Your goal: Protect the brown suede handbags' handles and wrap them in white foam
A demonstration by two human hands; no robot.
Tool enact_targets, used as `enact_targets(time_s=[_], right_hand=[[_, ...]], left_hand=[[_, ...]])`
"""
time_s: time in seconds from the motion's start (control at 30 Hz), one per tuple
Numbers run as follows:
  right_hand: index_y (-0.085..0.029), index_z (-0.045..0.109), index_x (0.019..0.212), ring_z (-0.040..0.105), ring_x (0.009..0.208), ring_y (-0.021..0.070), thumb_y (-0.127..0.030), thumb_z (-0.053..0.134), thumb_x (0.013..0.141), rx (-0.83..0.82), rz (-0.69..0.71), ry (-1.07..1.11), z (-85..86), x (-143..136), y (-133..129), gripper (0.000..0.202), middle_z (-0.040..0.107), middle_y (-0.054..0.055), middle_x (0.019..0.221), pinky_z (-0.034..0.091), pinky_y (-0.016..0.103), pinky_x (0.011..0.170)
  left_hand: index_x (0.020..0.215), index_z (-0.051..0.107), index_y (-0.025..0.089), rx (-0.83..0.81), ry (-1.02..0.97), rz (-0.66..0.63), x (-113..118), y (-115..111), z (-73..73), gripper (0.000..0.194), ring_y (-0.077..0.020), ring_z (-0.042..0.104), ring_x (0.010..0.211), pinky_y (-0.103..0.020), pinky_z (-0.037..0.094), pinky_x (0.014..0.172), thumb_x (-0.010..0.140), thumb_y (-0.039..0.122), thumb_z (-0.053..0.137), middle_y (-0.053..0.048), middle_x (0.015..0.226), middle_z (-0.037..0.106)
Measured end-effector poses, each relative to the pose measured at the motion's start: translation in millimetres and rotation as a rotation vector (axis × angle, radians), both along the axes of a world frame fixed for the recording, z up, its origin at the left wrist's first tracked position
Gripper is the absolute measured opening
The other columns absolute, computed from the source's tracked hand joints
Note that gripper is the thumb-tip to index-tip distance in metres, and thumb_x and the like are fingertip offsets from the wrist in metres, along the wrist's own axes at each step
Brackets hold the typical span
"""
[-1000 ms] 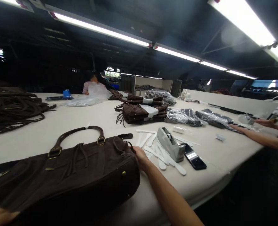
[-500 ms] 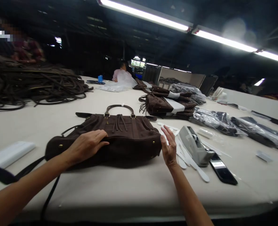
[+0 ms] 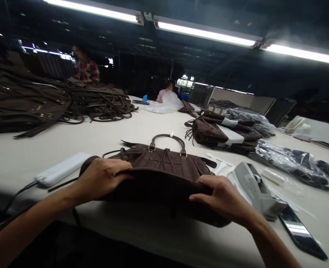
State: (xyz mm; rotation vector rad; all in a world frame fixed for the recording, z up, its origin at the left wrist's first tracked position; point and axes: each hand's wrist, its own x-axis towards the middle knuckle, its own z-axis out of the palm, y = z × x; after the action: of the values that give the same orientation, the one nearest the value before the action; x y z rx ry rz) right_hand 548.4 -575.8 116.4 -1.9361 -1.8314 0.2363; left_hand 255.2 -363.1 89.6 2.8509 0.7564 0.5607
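A dark brown handbag [image 3: 164,160] lies on the pale table in front of me, its arched handle and brass-coloured buckles facing away. My left hand [image 3: 105,175] grips the near bottom edge on the left, thumb below and fingers on top. On the right, my right hand [image 3: 217,193] pinches the same edge between thumb and fingers. Between both hands the bag's base bows slightly and hangs in shadow. A strap trails from the bag's left end, partly hidden by my left arm.
Right of the bag stand a grey tape dispenser [image 3: 257,190] and a black phone [image 3: 303,232]. A white power strip [image 3: 61,169] lies left. Stacked brown bags [image 3: 222,132] and plastic-wrapped bags [image 3: 292,160] sit back right; a strap-covered pile [image 3: 27,100] is back left. Two people work beyond.
My right hand has moved from beside the bag's right end onto its near edge and closed there. The near edge is lifted and bowed. The view has turned left.
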Motion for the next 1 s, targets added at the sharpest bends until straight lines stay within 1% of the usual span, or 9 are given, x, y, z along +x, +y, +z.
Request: enact_targets(time_s=[0.1,0.23,0.33,0.43,0.5,0.6,0.73,0.87,1.0], right_hand=[[-0.030,0.074,0.097,0.065,0.073,0.0238,-0.058,0.073,0.071,-0.061,-0.039,0.015,-2.7,-1,-2,0.039,0.072,0.003,0.081,0.041,0.030,0.063],[-0.032,0.075,0.098,0.068,0.084,0.0263,-0.056,0.071,0.076,-0.206,-0.067,-0.068,-37.5,4,13,0.033,0.074,0.001,0.089,0.041,0.031,0.068],[-0.029,0.073,0.097,0.067,0.085,0.0243,-0.049,0.071,0.078,-0.215,-0.030,-0.124,-46.4,6,15,0.027,0.073,0.001,0.091,0.040,0.029,0.067],[-0.027,0.068,0.099,0.065,0.083,0.0196,-0.039,0.071,0.081,-0.170,0.052,-0.246,-38.5,7,10,0.021,0.071,0.000,0.092,0.036,0.027,0.065],[-0.023,0.065,0.093,0.061,0.077,0.0164,-0.032,0.069,0.084,-0.118,0.100,-0.356,-39.3,8,7,0.013,0.068,0.000,0.085,0.033,0.026,0.062],[-0.018,0.059,0.077,0.052,0.068,0.0142,-0.021,0.060,0.090,0.104,0.157,-0.535,-62.6,6,2,0.013,0.060,0.000,0.071,0.030,0.028,0.060],[-0.018,0.061,0.081,0.041,0.063,0.0143,-0.010,0.052,0.092,0.401,0.166,-0.725,-106.0,-4,-15,0.017,0.052,0.000,0.063,0.027,0.030,0.060],[-0.015,0.062,0.108,0.044,0.070,0.0156,-0.008,0.049,0.093,0.386,0.071,-0.755,-125.6,-12,-36,0.021,0.058,0.004,0.077,0.033,0.030,0.064],[-0.009,0.056,0.123,0.050,0.078,0.0179,-0.001,0.037,0.091,0.374,0.006,-0.638,-131.6,-7,-43,0.038,0.057,0.008,0.085,0.042,0.029,0.071]], left_hand=[[0.081,0.065,0.026,-0.134,0.167,-0.065,4,-1,-1.5,0.023,-0.0176,0.065,0.078,-0.025,0.038,0.066,0.089,0.045,0.054,0.004,0.078,0.070],[0.092,0.069,0.030,-0.188,0.275,-0.023,23,3,-21.1,0.017,-0.0216,0.067,0.085,-0.027,0.039,0.068,0.085,0.042,0.059,0.003,0.087,0.074],[0.087,0.069,0.027,-0.117,0.270,-0.057,27,2,-30.3,0.014,-0.0200,0.067,0.080,-0.026,0.040,0.065,0.085,0.038,0.059,0.003,0.082,0.073],[0.088,0.069,0.022,0.124,0.062,-0.164,16,0,-39.6,0.017,-0.0167,0.069,0.077,-0.024,0.046,0.066,0.091,0.031,0.056,0.001,0.086,0.074],[0.097,0.069,0.019,0.355,-0.133,-0.272,7,-1,-52.2,0.017,-0.0166,0.070,0.085,-0.025,0.052,0.076,0.092,0.021,0.053,-0.002,0.096,0.075],[0.117,0.063,0.013,0.594,-0.285,-0.416,-4,-1,-78.5,0.030,-0.0204,0.067,0.105,-0.032,0.054,0.091,0.089,0.007,0.052,-0.009,0.108,0.073],[0.136,0.050,0.013,0.608,-0.306,-0.433,-13,-11,-105.0,0.045,-0.0223,0.061,0.117,-0.035,0.053,0.099,0.091,0.006,0.049,-0.011,0.118,0.069],[0.145,0.039,0.017,0.517,-0.249,-0.375,-30,-33,-107.2,0.049,-0.0200,0.057,0.122,-0.036,0.048,0.107,0.097,0.009,0.039,-0.009,0.126,0.065],[0.144,0.041,0.014,0.537,-0.124,-0.334,-43,-38,-90.5,0.050,-0.0210,0.054,0.125,-0.035,0.043,0.111,0.094,0.006,0.041,-0.010,0.132,0.061]])
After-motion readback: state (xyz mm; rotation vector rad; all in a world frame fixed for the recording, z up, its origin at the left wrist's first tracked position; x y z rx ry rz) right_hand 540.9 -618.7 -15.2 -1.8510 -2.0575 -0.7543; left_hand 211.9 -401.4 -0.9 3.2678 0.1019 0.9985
